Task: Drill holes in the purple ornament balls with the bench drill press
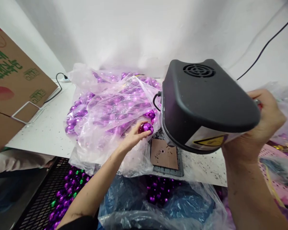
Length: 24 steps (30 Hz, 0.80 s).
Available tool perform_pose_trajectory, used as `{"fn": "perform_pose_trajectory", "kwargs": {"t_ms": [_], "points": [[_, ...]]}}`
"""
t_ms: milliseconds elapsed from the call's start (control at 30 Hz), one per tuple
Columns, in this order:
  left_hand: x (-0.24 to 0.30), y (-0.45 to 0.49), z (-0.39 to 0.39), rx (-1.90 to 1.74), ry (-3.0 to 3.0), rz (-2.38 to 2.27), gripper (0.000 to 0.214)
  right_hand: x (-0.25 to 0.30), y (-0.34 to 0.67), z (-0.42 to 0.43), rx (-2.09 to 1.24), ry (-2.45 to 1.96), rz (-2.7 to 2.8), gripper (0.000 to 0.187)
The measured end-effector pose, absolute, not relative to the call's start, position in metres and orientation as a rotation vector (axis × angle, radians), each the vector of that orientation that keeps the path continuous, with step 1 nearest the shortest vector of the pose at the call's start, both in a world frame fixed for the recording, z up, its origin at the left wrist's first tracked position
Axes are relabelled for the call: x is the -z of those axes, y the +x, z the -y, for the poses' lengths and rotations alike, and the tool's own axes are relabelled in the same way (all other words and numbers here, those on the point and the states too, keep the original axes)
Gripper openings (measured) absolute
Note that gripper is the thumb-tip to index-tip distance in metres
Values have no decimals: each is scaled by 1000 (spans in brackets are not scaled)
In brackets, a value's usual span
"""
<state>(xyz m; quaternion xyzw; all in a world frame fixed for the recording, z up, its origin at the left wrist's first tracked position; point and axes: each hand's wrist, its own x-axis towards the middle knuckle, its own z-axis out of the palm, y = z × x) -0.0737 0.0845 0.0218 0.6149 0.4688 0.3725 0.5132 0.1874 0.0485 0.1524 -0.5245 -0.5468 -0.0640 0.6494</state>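
Note:
Between the thumb and fingers of my left hand (pixel 136 132) is a shiny purple ball (pixel 147 128). That hand is closed on it, just left of a black bench machine (pixel 201 95) with a round vent and a yellow warning sticker. My right hand (pixel 266 118) is wrapped around a handle at the machine's right side; a bit of metal and red shows by the fingers, the rest is hidden. Below the machine's head lies a brown square board (pixel 164 155) with a small hole, on a dark grey base (pixel 181 159). The machine's underside is hidden.
Clear plastic bags (pixel 115 108) full of purple balls cover the white table (pixel 52 127). A cardboard box (pixel 14 80) stands left. A black crate (pixel 38 195) and a blue-lined bag (pixel 187 201) hold balls below the edge. A pink basket (pixel 276 172) is at right; dark shavings litter the tabletop.

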Motion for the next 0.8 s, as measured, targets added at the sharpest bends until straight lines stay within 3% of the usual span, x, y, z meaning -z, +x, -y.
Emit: {"fn": "perform_pose_trajectory", "kwargs": {"t_ms": [167,367,800], "points": [[-23,-70,-39,-781,1008,-886,55,-154,183,-45,109,-1168,1277,31],[-18,-57,-36,-788,962,-950,53,-157,183,-48,3,-1063,1271,20],[2,-25,-16,-781,1750,-1269,37,-158,182,-47,-45,-1064,1250,21]]}}
